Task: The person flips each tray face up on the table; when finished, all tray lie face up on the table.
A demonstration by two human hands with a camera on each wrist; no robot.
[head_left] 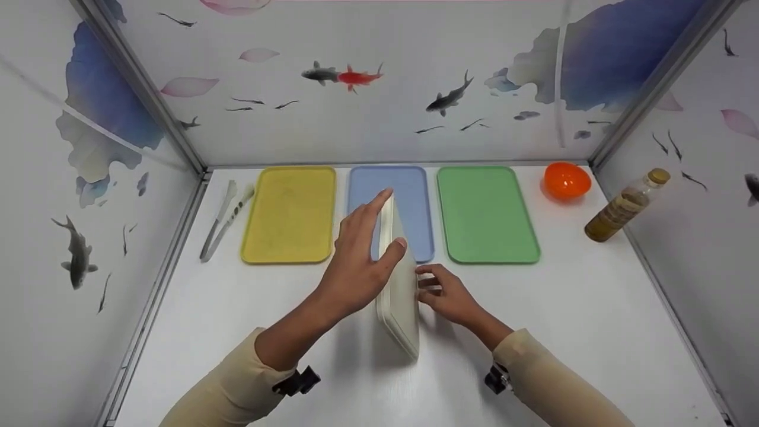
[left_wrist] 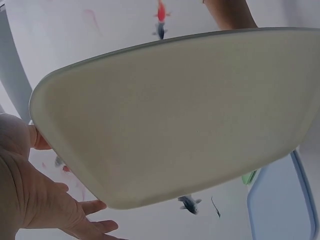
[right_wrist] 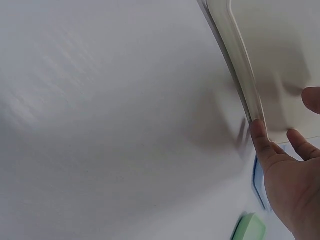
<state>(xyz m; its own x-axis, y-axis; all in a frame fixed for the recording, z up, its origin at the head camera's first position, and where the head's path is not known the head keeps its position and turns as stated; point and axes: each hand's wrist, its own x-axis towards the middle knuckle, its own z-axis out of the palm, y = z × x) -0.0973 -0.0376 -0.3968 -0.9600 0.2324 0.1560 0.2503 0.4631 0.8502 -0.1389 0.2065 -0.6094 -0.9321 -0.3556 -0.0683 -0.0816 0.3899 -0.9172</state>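
Observation:
A cream tray (head_left: pixel 398 284) is tilted up on its long side in the middle of the table, in front of a blue tray (head_left: pixel 417 222). My left hand (head_left: pixel 353 261) holds its upper edge, thumb over the right-hand face and fingers along the rim. In the left wrist view, the pale face of the tray fills most of the picture, with the left fingers (left_wrist: pixel 95 206) at its corner. My right hand (head_left: pixel 447 296) is low on the right side, one fingertip (right_wrist: pixel 257 127) touching the rim, the thumb (right_wrist: pixel 311 100) spread apart near the face.
A yellow tray (head_left: pixel 289 213) lies left of the blue one and a green tray (head_left: pixel 489 213) to its right. Tongs (head_left: pixel 222 222) lie at the far left. An orange bowl (head_left: pixel 567 181) and a bottle of yellowish liquid (head_left: pixel 619 210) stand at the right, near the walls.

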